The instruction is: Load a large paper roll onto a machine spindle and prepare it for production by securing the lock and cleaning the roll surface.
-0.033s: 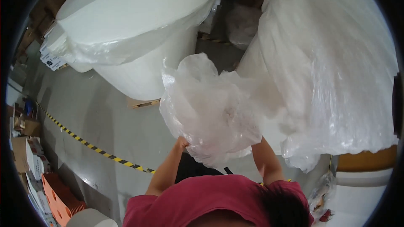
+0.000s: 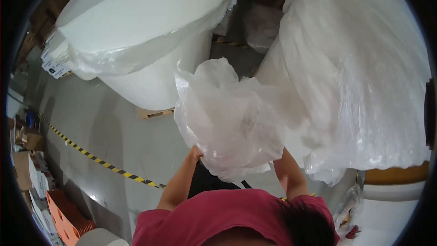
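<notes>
A crumpled sheet or bag of clear plastic film (image 2: 227, 114) is bunched up in front of me. My left hand (image 2: 196, 152) is closed on its near left edge, with the fingers partly out of sight. At the near right edge, my right forearm (image 2: 289, 173) runs up under the film, which hides that hand and its fingers. On the right, the bunched film meets a big mass of whitish plastic film (image 2: 364, 82) that hangs in folds. I cannot tell whether the two are one piece.
A large, round white object (image 2: 150, 27) with film about its upper edge stands ahead left, a wooden pallet (image 2: 157, 113) beneath it. Black-and-yellow tape (image 2: 100, 160) crosses the grey floor. Cartons (image 2: 22, 168) and orange pieces with holes (image 2: 61, 216) lie at far left.
</notes>
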Demonstrator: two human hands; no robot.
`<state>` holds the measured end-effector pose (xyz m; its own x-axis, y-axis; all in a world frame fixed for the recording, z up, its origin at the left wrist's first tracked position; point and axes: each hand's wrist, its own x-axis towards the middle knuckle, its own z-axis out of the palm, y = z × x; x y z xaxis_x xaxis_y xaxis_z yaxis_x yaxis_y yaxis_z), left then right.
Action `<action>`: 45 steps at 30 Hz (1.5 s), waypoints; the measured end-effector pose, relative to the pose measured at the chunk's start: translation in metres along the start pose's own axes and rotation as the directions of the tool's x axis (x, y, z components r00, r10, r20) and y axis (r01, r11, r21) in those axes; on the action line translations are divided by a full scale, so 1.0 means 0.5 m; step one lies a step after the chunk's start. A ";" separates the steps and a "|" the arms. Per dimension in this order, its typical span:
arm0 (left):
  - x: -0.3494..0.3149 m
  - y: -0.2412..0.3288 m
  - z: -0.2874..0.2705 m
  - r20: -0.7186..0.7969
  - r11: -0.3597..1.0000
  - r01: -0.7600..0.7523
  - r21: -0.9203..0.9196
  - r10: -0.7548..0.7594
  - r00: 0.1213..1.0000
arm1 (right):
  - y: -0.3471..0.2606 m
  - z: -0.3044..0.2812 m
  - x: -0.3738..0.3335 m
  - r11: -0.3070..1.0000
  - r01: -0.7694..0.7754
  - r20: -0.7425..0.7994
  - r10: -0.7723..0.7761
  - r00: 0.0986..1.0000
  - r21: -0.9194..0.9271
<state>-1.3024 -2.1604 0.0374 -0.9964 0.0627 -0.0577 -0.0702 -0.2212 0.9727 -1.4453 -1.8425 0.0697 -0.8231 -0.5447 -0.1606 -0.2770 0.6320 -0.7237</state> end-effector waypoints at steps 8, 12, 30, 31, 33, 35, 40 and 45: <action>0.389 0.117 -0.079 0.008 1.000 -0.004 0.030 0.004 1.000 | 0.112 0.024 0.138 0.948 0.011 -0.088 0.018 0.996 0.319; 0.594 0.198 -0.072 0.022 0.997 0.072 0.018 -0.073 0.997 | 0.085 -0.047 0.377 0.871 -0.042 -0.090 0.099 0.991 0.490; 0.624 0.432 -0.093 -0.351 0.621 0.153 0.769 0.209 0.913 | 0.109 0.015 0.830 -0.229 -0.035 -0.006 -0.177 0.984 0.973; 0.621 0.428 -0.082 -0.396 0.643 0.190 0.742 0.192 0.898 | 0.102 -0.006 0.835 -0.633 -0.187 -0.210 -0.498 0.841 0.751; 0.618 0.397 -0.066 -0.384 0.563 0.224 0.795 0.183 0.905 | 0.313 0.068 0.857 -0.694 -0.093 -0.012 -0.144 0.989 0.714; 0.613 0.392 -0.080 -0.413 0.466 0.295 0.834 0.174 0.894 | 0.382 0.123 0.854 -0.746 0.016 0.225 0.221 0.949 0.665; 0.519 0.452 -0.100 -0.648 0.499 0.564 0.658 -0.006 0.761 | 0.327 0.095 0.898 -0.453 0.263 0.123 0.662 0.739 0.852; 0.445 0.340 -0.155 -0.764 0.346 0.761 0.548 -0.163 0.624 | 0.320 -0.168 1.019 -0.271 0.438 0.054 0.799 0.599 -0.857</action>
<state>-1.5396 -2.2597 0.1726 -0.6473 -0.6685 -0.3662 -0.7565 0.5048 0.4157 -1.9505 -1.9726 -0.0717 -0.6880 0.1488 -0.7103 -0.7104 0.0623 0.7011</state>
